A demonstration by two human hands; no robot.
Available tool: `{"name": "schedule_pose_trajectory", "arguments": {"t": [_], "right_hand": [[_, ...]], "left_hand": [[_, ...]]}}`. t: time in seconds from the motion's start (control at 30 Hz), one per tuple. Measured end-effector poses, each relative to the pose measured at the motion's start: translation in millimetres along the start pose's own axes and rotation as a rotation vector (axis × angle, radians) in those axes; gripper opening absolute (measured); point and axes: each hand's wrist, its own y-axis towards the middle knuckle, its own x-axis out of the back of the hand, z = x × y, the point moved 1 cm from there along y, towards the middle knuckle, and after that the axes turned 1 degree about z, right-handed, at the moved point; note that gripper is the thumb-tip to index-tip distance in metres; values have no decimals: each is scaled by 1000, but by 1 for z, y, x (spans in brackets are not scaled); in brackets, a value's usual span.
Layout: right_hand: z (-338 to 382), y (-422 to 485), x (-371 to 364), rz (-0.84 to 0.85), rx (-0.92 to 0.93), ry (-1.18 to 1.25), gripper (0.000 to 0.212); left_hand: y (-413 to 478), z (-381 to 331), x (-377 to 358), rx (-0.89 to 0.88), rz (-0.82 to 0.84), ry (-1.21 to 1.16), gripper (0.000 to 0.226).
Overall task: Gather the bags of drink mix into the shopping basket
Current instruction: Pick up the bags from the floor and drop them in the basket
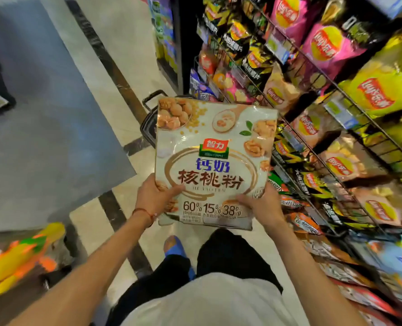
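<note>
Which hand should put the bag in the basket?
Probably left. The left hand and right hand both grip the bag by its bottom corners, but the basket shows past its left edge, nearer the left.

A thin red string bracelet point(146, 211) circles the wrist behind my left hand point(154, 196). I wear a white shirt point(214, 302), black trousers point(230, 252) and, at eleven o'clock from the shirt, a blue slipper point(175, 245).

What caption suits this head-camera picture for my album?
Left hand and right hand hold a bag of drink mix above the shopping basket, beside snack shelves.
</note>
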Motion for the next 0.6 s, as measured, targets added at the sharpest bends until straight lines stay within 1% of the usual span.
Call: {"name": "schedule_pose_trajectory", "arguments": {"t": [0.17, 0.23, 0.4, 0.6], "right_hand": [[13, 41, -27, -108, -112, 89, 54], [19, 64, -33, -149, -118, 82, 48], [46, 127, -42, -118, -142, 104, 45], [60, 192, -49, -179, -208, 82, 45]], "left_hand": [[74, -35, 14, -24, 91, 65, 45], [108, -43, 14, -23, 117, 96, 45], [189, -74, 4, -21, 148, 153, 50], [261, -104, -8, 7, 207, 187, 62]]}}
